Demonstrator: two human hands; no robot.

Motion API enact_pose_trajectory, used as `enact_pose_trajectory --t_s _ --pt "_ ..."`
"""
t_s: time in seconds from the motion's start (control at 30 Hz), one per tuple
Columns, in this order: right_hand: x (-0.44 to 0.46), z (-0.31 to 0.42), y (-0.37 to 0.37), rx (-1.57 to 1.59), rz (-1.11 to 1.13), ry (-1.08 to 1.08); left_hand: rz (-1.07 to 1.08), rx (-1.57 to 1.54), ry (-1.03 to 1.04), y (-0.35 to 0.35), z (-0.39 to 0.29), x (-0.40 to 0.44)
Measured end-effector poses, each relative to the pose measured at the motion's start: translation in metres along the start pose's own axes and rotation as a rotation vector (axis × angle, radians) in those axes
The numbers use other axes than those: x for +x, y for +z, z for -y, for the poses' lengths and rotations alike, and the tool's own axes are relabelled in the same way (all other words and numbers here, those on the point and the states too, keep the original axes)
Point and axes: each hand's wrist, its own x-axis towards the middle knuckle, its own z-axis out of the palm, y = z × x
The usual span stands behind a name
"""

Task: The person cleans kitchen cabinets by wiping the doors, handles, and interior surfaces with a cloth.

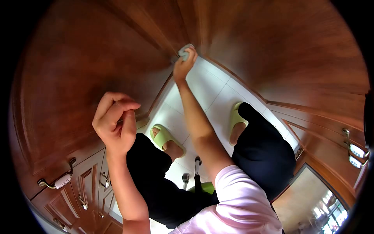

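My right hand (184, 67) reaches forward to the corner where two brown wooden cabinet faces meet. Its fingers are closed round a pale grey-green cloth (184, 50), which is bunched up and looks pressed to the wood low in the corner. Raised at the left, my left hand (117, 121) is loosely curled, with nothing visible in it. It hangs in front of the left wooden panel (89, 74); whether it touches the panel I cannot tell.
White floor tiles (210, 84) lie between my feet in light green slippers (165, 136). Below me are metal chair casters (186, 179). Drawer handles (62, 180) stick out at the left, more handles (355, 154) at the right. A glossy dark-framed panel (307, 195) stands at the lower right.
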Motion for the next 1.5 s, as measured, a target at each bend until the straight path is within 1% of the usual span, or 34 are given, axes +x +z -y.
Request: enact_pose_trajectory --t_s 0.03,0.13,0.23,0.27,0.37,0.4,0.43,0.47,0.5,0.57,0.67,0.7,0.73,0.8,0.83,0.87,0.9,0.93,0.97,1.0,1.03,1.07,1.1,1.13,1.17,1.2,1.27,1.33,1.43,1.5 --pt "-0.006 -0.017 -0.003 -0.041 0.008 0.032 -0.006 0.0 -0.007 -0.002 0.0 0.0" --pt "-0.014 -0.047 -0.011 0.001 0.084 0.111 -0.016 0.001 -0.015 -0.005 0.001 0.0" --pt "-0.04 -0.052 -0.013 -0.088 0.076 0.186 -0.024 0.003 -0.004 -0.008 0.002 -0.001" --pt "-0.054 -0.051 -0.016 -0.079 0.075 0.169 -0.026 -0.004 -0.001 -0.009 0.002 0.0" --pt "-0.113 -0.033 -0.029 -0.126 0.148 0.222 -0.024 -0.009 -0.003 -0.011 0.0 -0.002" --pt "-0.136 -0.021 -0.036 -0.163 0.209 0.29 -0.021 -0.009 -0.006 -0.011 -0.001 -0.003" --pt "-0.156 -0.005 -0.04 -0.163 0.218 0.342 -0.017 -0.007 -0.004 -0.01 -0.002 -0.004" --pt "-0.171 0.009 -0.047 -0.187 0.257 0.359 -0.013 -0.006 0.0 -0.01 -0.002 -0.004" --pt "-0.181 0.017 -0.05 -0.175 0.276 0.428 -0.011 -0.004 0.006 -0.01 -0.003 -0.004" --pt "-0.184 0.022 -0.053 -0.158 0.277 0.539 0.011 0.0 -0.052 -0.012 -0.006 -0.006" --pt "-0.147 0.01 -0.031 -0.156 0.059 0.834 0.01 -0.003 -0.089 -0.014 -0.009 -0.009" --pt "-0.13 0.0 -0.021 -0.143 -0.013 0.852 0.003 -0.007 -0.09 -0.014 -0.009 -0.008" --pt "-0.111 -0.006 -0.009 -0.213 -0.083 0.764 -0.011 -0.014 -0.077 -0.013 -0.009 -0.008" --pt "-0.053 0.035 0.0 -0.058 -0.134 0.794 -0.034 -0.026 -0.053 -0.014 -0.008 -0.009" --pt "-0.034 0.052 0.012 -0.152 -0.179 0.75 -0.039 -0.024 -0.05 -0.014 -0.008 -0.008" --pt "-0.021 0.073 0.016 -0.071 -0.173 0.781 -0.042 -0.024 -0.049 -0.015 -0.009 -0.009" --pt "-0.013 0.094 0.017 -0.135 -0.092 0.731 -0.046 -0.026 -0.047 -0.015 -0.01 -0.008" --pt "-0.005 0.126 0.009 -0.068 0.026 0.635 -0.056 -0.025 -0.04 -0.015 -0.01 -0.007" --pt "-0.006 0.154 0.013 0.108 -0.036 0.494 -0.064 -0.023 -0.032 -0.016 -0.01 -0.007" --pt "-0.003 0.187 0.009 0.181 0.006 0.358 -0.068 -0.018 -0.029 -0.017 -0.01 -0.007" --pt "-0.002 0.217 0.012 0.293 0.074 0.366 -0.101 -0.011 -0.014 -0.018 -0.012 -0.007" --pt "0.006 0.251 0.009 0.295 0.143 0.247 -0.133 -0.004 -0.003 -0.019 -0.015 -0.007" --pt "0.011 0.275 0.014 0.27 0.129 0.141 -0.164 0.002 0.005 -0.019 -0.017 -0.008" --pt "0.022 0.29 0.014 0.298 0.14 -0.039 -0.207 0.001 0.011 -0.019 -0.018 -0.011" --pt "0.032 0.3 0.017 0.355 0.135 -0.129 -0.254 -0.003 0.022 -0.02 -0.015 -0.012" --pt "0.036 0.299 0.021 0.362 0.133 -0.163 -0.303 -0.007 0.035 -0.021 -0.013 -0.013" --pt "0.04 0.29 0.02 0.352 0.161 -0.212 -0.328 0.037 0.053 -0.022 -0.011 -0.015" --pt "0.029 0.256 0.012 0.323 0.226 -0.243 -0.329 0.056 0.036 -0.023 -0.01 -0.016" --pt "-0.004 0.193 0.003 0.188 0.203 -0.116 -0.277 0.047 0.03 -0.022 -0.003 -0.013" --pt "-0.024 0.149 -0.007 0.14 0.23 0.012 -0.243 0.042 0.047 -0.019 -0.003 -0.009"
